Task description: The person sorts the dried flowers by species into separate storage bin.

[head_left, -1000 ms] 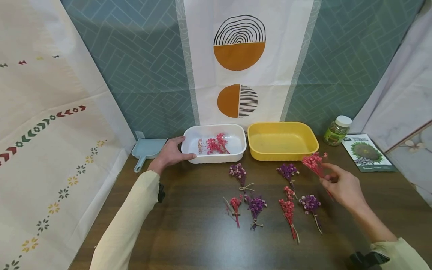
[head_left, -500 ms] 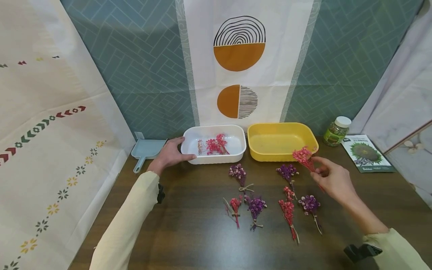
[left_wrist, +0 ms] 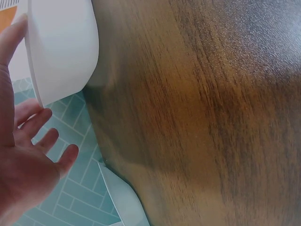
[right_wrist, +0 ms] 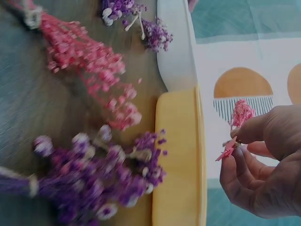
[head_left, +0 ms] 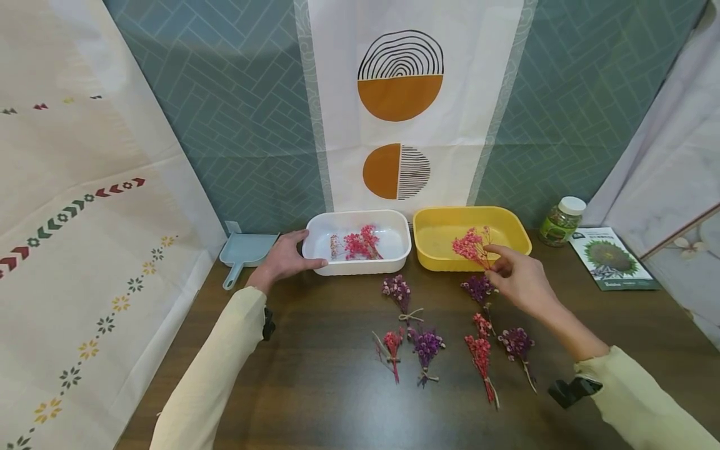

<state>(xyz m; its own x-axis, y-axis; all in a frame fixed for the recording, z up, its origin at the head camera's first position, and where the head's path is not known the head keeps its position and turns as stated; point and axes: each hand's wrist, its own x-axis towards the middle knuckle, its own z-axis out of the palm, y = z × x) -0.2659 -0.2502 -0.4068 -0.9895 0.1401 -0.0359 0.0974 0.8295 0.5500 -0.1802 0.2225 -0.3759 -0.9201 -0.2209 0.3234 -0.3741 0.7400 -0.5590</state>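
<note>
At the white plastic tub (head_left: 360,267), my left hand (head_left: 284,255) holds the left end, thumb along the front rim and fingers at the side. In the left wrist view, the remaining fingers (left_wrist: 47,139) hang loose beside the tub wall. Pink dried flowers (head_left: 365,242) lie inside that tub. My right hand (head_left: 520,278) pinches the stems of a pink dried flower bunch (head_left: 469,247) between thumb and fingers. The bunch is raised over the front rim of the yellow tub (head_left: 444,264). In the right wrist view, the pinched stems (right_wrist: 230,146) are partly hidden by the fingers.
Purple bunches (head_left: 397,292) and pink bunches (head_left: 479,356), several tied with string, lie on the wooden table (head_left: 315,381). A blue dustpan (head_left: 247,250) lies left of the white tub. At right are a lidded jar (head_left: 562,220) and a seed packet (head_left: 613,257).
My right hand has moved left with the pink bunch, from right of the yellow tub to over its front rim. My left hand has stayed at the white tub.
</note>
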